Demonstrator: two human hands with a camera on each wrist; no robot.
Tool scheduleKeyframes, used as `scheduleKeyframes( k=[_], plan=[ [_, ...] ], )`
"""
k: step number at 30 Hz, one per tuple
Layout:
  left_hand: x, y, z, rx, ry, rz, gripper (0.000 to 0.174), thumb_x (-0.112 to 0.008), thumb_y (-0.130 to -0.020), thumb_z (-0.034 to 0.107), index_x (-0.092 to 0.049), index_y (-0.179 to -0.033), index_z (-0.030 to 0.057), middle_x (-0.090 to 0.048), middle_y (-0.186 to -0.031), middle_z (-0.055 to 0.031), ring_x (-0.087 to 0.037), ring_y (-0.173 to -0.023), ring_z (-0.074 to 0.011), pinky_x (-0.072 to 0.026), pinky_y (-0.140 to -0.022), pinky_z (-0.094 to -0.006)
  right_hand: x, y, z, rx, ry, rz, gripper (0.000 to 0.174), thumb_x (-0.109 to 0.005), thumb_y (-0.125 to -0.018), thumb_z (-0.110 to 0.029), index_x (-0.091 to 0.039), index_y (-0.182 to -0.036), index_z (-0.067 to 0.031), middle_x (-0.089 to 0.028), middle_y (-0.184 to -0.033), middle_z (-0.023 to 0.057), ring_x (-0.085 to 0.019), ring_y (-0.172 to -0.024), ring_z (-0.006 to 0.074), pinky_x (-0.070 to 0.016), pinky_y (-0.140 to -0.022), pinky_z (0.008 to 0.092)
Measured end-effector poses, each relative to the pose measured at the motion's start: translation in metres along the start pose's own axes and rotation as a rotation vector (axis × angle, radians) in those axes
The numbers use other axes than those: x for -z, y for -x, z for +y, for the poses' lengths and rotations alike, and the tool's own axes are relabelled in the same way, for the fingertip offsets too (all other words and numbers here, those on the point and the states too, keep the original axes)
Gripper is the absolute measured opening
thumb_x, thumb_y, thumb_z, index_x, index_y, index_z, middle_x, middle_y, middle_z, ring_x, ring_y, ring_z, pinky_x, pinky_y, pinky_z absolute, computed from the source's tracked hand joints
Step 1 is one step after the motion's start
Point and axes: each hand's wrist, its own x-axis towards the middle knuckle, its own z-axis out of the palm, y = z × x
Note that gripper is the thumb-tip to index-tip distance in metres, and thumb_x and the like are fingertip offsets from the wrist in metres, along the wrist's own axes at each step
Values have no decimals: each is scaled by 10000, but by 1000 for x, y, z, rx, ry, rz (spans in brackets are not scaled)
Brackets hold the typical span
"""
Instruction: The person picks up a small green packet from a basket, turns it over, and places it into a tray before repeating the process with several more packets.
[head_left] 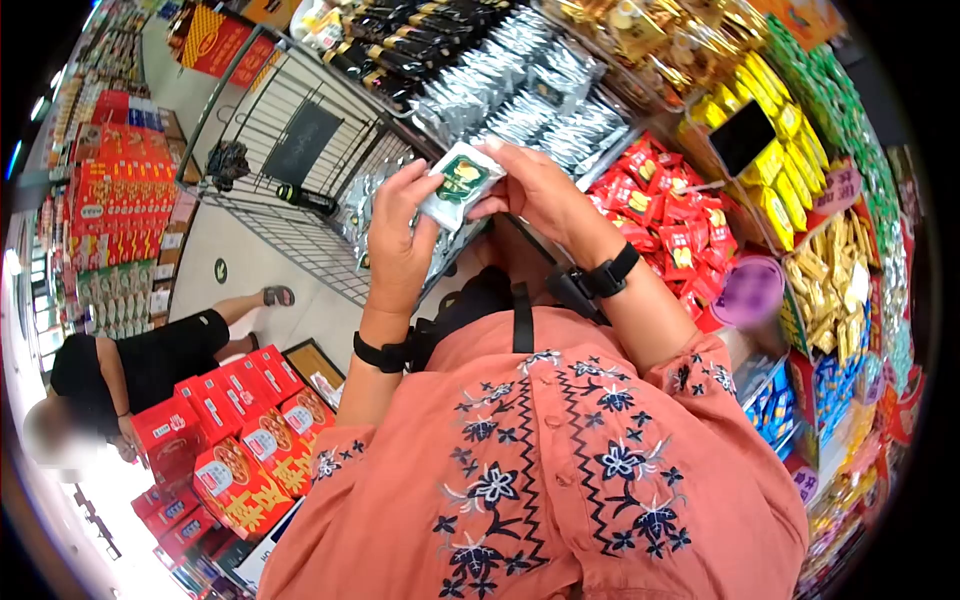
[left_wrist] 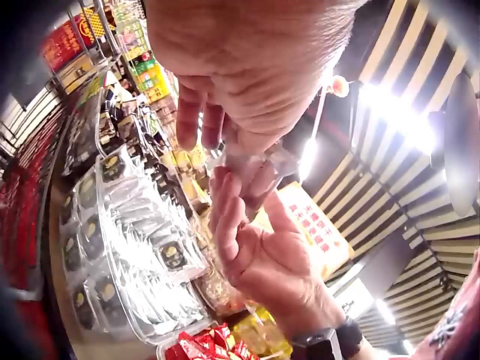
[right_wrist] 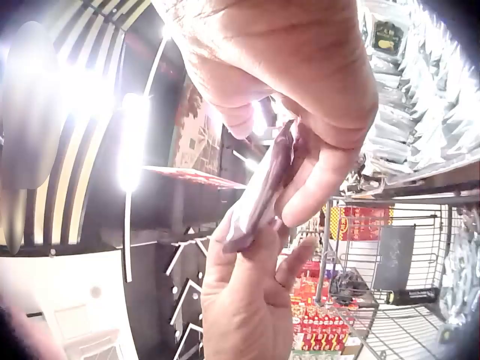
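Note:
A small white and green packet (head_left: 462, 187) is held up between both hands, its printed face toward the head camera. The left hand (head_left: 402, 230) pinches its left edge; the right hand (head_left: 545, 195) grips its right edge with thumb and fingers. From the side, in the right wrist view, the packet (right_wrist: 259, 196) looks thin, with the right hand (right_wrist: 300, 82) above and the left hand (right_wrist: 247, 300) below. The left wrist view shows the packet (left_wrist: 259, 176) between the left hand (left_wrist: 251, 67) and the right hand (left_wrist: 270, 259).
Beyond the hands stands a wire cart (head_left: 290, 235) holding silvery packets and a dark bottle-like item. Bins of silver packets (head_left: 540, 95), red packets (head_left: 680, 235) and yellow packets (head_left: 785, 160) lie ahead and right. A person in black (head_left: 150, 360) is at left, beside red boxes (head_left: 235, 480).

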Motion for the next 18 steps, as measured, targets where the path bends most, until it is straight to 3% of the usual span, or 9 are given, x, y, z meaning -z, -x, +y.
scheduleKeyframes(
  k=[1,2,5,6,9,10,13,18],
  plan=[
    [-1,1,7,-48,-36,-26,356,-615,-846,-70,-654,-1182,41,-599,-1251,-159,-615,-1107,-312,-484,-970,-369,3,4,-2,26,11,16,385,-554,-1024,-315,-585,-1185,33,-676,-1097,150,-706,-930,245,-613,-797,375],
    [-1,4,8,-62,-70,-71,338,-565,-930,-48,-601,-1260,14,-581,-1306,-141,-566,-1208,-216,-476,-989,-328,5,8,-2,38,-14,25,287,-572,-1011,-209,-592,-1176,26,-678,-1085,122,-708,-934,224,-617,-794,354],
    [-10,14,7,182,199,-20,377,-533,-956,-39,-533,-1331,-1,-581,-1289,-142,-583,-1181,-213,-486,-980,-325,10,21,-3,94,45,57,253,-571,-1005,-151,-588,-1188,22,-677,-1082,105,-707,-933,208,-617,-790,339],
    [-12,16,9,288,421,-43,376,-494,-998,11,-465,-1370,-31,-577,-1275,-143,-604,-1130,-197,-517,-938,-318,12,24,-3,98,50,74,252,-570,-1002,-140,-585,-1198,18,-675,-1085,98,-705,-928,198,-618,-789,329],
    [-12,12,20,481,580,-17,355,-470,-1031,90,-455,-1357,-51,-576,-1275,-150,-620,-1086,-182,-553,-870,-311,13,31,-3,155,70,108,252,-567,-1002,-132,-580,-1203,20,-673,-1084,101,-703,-922,199,-619,-790,324],
    [-10,10,23,527,626,-38,353,-461,-1044,150,-460,-1331,-57,-599,-1242,-156,-639,-1040,-178,-574,-799,-306,11,32,-3,162,63,116,245,-564,-1005,-130,-583,-1202,14,-669,-1089,89,-694,-936,186,-617,-799,322],
    [-10,8,25,653,838,-56,353,-490,-1049,204,-479,-1302,-43,-638,-1165,-142,-672,-958,-184,-578,-747,-297,8,38,-4,180,47,135,234,-558,-1010,-123,-585,-1204,3,-657,-1106,65,-674,-972,160,-611,-824,321],
    [-16,7,32,685,830,-102,325,-572,-1020,239,-542,-1217,-18,-656,-1012,-81,-665,-824,-132,-541,-668,-242,7,41,-4,187,60,143,227,-556,-1007,-111,-574,-1201,4,-644,-1128,69,-667,-1004,167,-609,-848,327]
  ],
)
